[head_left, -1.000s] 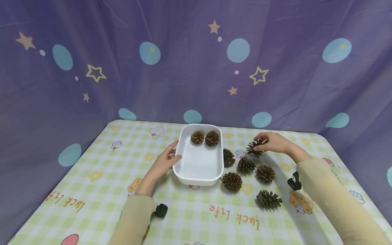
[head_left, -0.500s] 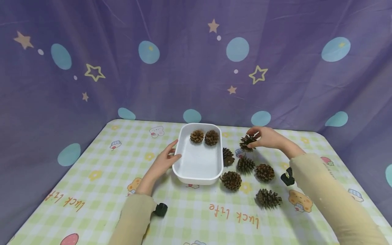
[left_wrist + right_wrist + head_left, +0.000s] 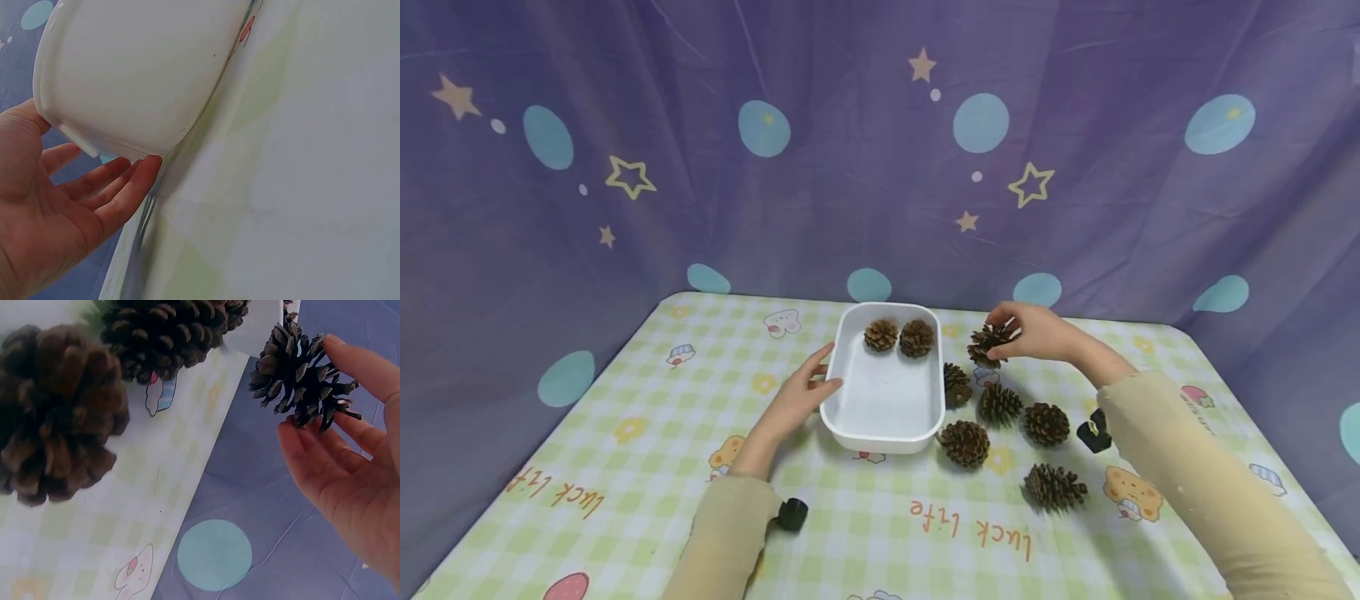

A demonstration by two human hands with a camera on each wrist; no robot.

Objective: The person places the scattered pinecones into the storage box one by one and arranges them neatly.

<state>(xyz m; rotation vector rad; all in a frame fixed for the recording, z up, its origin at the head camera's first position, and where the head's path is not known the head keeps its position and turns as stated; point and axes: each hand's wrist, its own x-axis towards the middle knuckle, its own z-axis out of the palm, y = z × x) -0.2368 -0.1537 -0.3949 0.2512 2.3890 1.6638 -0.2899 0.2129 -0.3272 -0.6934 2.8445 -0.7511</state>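
Observation:
A white rectangular tray point(image 3: 886, 408) stands mid-table with two brown pine cones, one at the far left point(image 3: 881, 335) and one beside it point(image 3: 917, 338). My left hand point(image 3: 795, 400) holds the tray's left side, thumb at the rim. In the left wrist view, its fingertips point(image 3: 147, 164) press against the outer wall. Right of the tray, my right hand point(image 3: 1033, 332) grips a pine cone point(image 3: 988, 345) between thumb and fingers. That hand's wrist view shows the gripped cone's point(image 3: 300, 378) open scales, with the thumb on one side and the fingers under the other.
Several more pine cones lie right of the tray, among them one near its front corner point(image 3: 965, 443), one in the middle point(image 3: 1000, 405) and one nearest me point(image 3: 1055, 487). A checked cloth point(image 3: 647, 467) covers the table. Behind it hangs a purple curtain point(image 3: 850, 217).
My right hand has carried the gripped pine cone leftward and slightly away from me, closer to the tray. The left hand stays at the tray's side.

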